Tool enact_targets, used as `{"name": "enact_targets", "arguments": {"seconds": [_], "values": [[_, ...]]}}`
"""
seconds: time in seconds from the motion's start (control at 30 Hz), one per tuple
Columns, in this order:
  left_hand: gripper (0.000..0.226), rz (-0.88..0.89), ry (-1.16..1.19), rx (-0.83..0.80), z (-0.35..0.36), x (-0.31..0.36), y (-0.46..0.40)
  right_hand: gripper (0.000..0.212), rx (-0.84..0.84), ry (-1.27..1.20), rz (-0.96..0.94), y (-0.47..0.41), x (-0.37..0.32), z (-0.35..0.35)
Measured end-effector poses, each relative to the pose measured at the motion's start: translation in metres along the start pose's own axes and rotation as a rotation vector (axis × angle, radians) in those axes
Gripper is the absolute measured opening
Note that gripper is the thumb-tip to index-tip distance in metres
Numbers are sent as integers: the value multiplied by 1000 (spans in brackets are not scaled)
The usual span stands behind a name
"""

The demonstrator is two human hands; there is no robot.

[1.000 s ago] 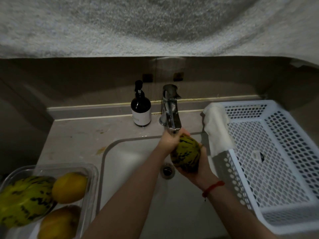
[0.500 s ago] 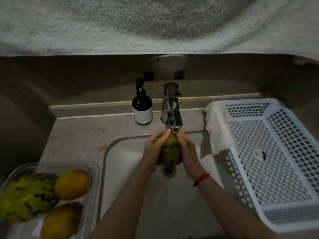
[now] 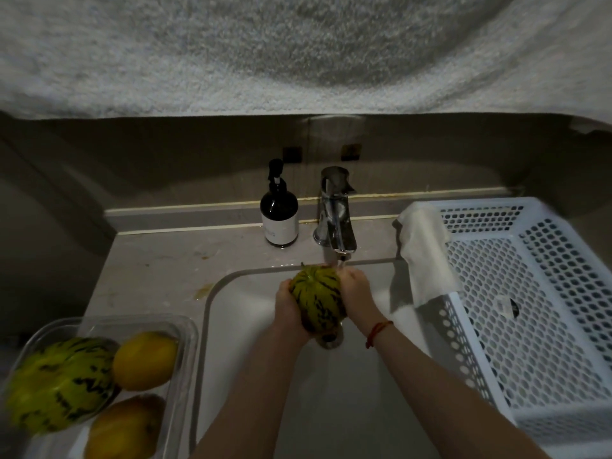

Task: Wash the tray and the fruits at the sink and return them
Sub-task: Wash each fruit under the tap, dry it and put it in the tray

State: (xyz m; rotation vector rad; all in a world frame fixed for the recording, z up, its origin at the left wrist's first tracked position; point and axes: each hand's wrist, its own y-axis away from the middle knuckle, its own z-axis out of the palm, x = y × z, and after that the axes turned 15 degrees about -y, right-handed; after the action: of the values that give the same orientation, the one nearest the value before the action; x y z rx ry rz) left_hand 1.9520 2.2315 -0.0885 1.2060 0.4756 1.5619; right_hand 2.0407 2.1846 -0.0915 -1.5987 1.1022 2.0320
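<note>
A yellow-green striped melon (image 3: 317, 297) is held over the white sink (image 3: 331, 392), right under the spout of the chrome tap (image 3: 335, 220). My left hand (image 3: 288, 309) cups its left side and my right hand (image 3: 357, 293) presses on its right side; both grip it. Water seems to run onto its top. At the lower left a clear plastic tray (image 3: 185, 329) holds another striped melon (image 3: 59, 382) and two yellow fruits (image 3: 145, 359), (image 3: 126, 429).
A dark soap pump bottle (image 3: 279, 217) stands left of the tap on the counter (image 3: 159, 266). A white perforated basket (image 3: 530, 309) sits right of the sink with a white cloth (image 3: 424, 250) draped over its near-left rim. The drain is partly hidden under the melon.
The melon moved left from beside the basket to under the spout. It has since turned so more of its striped face shows, and my left hand has slid lower beneath it.
</note>
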Motion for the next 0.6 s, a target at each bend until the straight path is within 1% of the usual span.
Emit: {"name": "enact_targets", "arguments": {"seconds": [0.03,0.07,0.1,0.13,0.17,0.23,0.27,0.3,0.33,0.37,0.43,0.47,0.53,0.6], "values": [[61,40,9,18,2,3,-1,39,29,-94,173,1,0,-1],[60,93,6,46,3,5,-3,48,11,-215,304,5,2,-2],[59,152,-23,77,5,7,-5,53,-9,-363,365,9,3,-1],[57,204,-58,105,5,8,-6,52,-4,-482,346,11,4,0],[55,240,-93,122,7,9,-6,48,2,-542,268,11,4,0],[48,264,-167,163,12,9,-4,37,26,-439,64,16,1,-1],[44,267,-193,178,13,9,-4,35,15,-412,15,18,0,-3],[40,285,-228,203,14,7,-4,36,-10,-441,25,19,-1,-5],[36,342,-286,233,14,6,-6,39,-59,-501,67,18,0,-8],[31,437,-379,273,13,6,-7,43,-142,-562,125,17,0,-12],[33,650,-594,297,8,8,-8,48,-276,-559,265,19,-2,-17],[35,691,-642,272,5,10,-7,46,-277,-513,321,18,-2,-17],[35,739,-715,215,1,10,-6,42,-165,-447,365,18,0,-13],[22,773,-880,164,1,8,-3,47,-68,-464,392,15,4,-11]]}}
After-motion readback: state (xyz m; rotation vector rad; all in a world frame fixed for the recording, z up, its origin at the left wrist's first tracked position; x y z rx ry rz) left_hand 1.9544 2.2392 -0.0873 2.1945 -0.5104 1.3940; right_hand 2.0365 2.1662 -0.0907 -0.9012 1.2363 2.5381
